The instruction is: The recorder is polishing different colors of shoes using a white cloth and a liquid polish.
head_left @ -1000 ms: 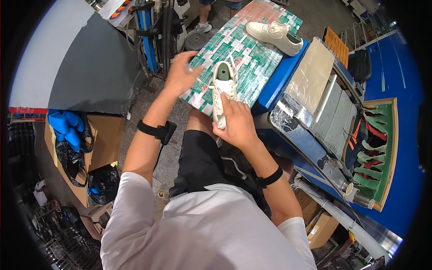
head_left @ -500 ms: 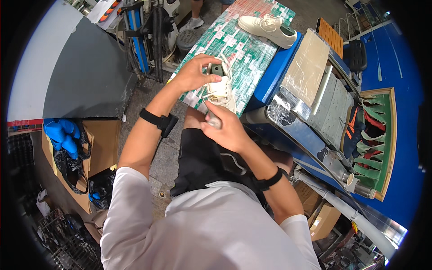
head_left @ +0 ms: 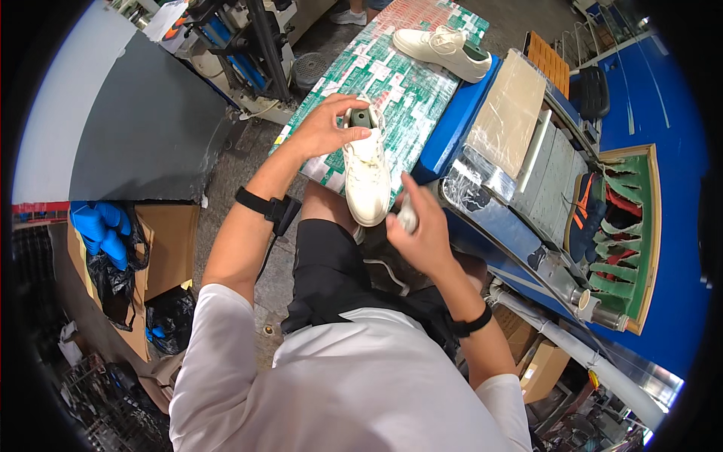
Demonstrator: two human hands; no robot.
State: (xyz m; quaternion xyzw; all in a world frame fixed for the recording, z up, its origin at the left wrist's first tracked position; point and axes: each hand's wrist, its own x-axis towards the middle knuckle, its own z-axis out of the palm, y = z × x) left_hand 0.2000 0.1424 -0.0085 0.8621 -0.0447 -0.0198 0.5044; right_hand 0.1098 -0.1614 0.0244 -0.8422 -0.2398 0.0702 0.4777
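A white low sneaker (head_left: 367, 177) with a green inner lining lies toe toward me at the near edge of the green patterned table (head_left: 410, 79). My left hand (head_left: 325, 125) grips its heel and collar. My right hand (head_left: 420, 226) is closed around a small pale object (head_left: 407, 219) right beside the sneaker's toe; I cannot tell what that object is. A second white sneaker (head_left: 443, 51) lies on its side at the far end of the same table.
A blue machine (head_left: 520, 143) with a foil-covered conveyor stands right of the table. Right of the machine, a green rack (head_left: 625, 226) holds orange and dark shoe parts. A cardboard box (head_left: 162, 248) with blue items (head_left: 98, 230) and black bags sits on the floor at left.
The sneaker has been turned so its toe points toward me. My left hand shifted to the heel, and my right hand came off the shoe's side to its toe with the small object.
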